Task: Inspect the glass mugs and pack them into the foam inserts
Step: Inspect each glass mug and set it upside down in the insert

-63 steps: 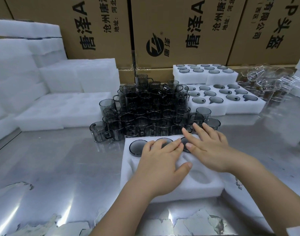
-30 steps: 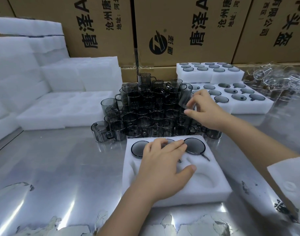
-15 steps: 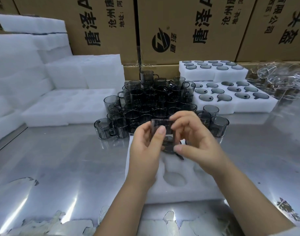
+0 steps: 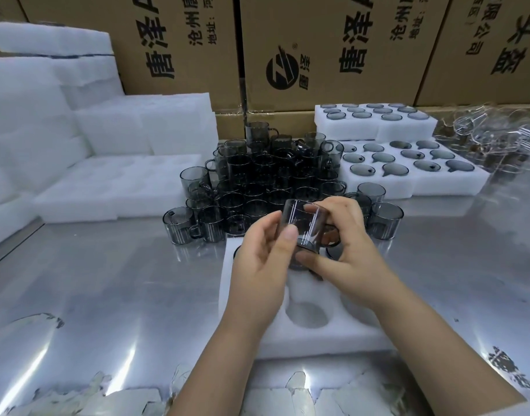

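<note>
the left hand point(image 4: 262, 265) and the right hand point(image 4: 347, 256) both hold one grey glass mug point(image 4: 302, 228). the left hand has its thumb and fingers bent round the mug's left side. the right hand pinches the right side, with fingers up by the rim and the thumb down low by the bottom. the mug's handle sticks out to the right, by the right palm. the mug is up in the air between the two hands, tipped a bit.

right under the hands lies a white foam insert point(image 4: 317, 340), near the front edge of the counter point(image 4: 107, 280). the mug hangs over the back part of it and does not touch it. an empty round hole point(image 4: 307, 315) shows in its front row. dark bits peek out from behind the hands in the back row, but i cannot tell how many mugs sit there.

just behind the insert, in the middle of the counter, stands a big heap of mugs point(image 4: 272, 175), some stacked on others. to the right of the heap is a full foam tray point(image 4: 377, 187), with a higher full tray point(image 4: 374, 132) behind it. blurry clear glass things point(image 4: 498, 136) sit at the back right corner. flat foam sheets point(image 4: 116, 187) lie on the left side. brown boxes point(image 4: 317, 49) stand along the back edge.
</note>
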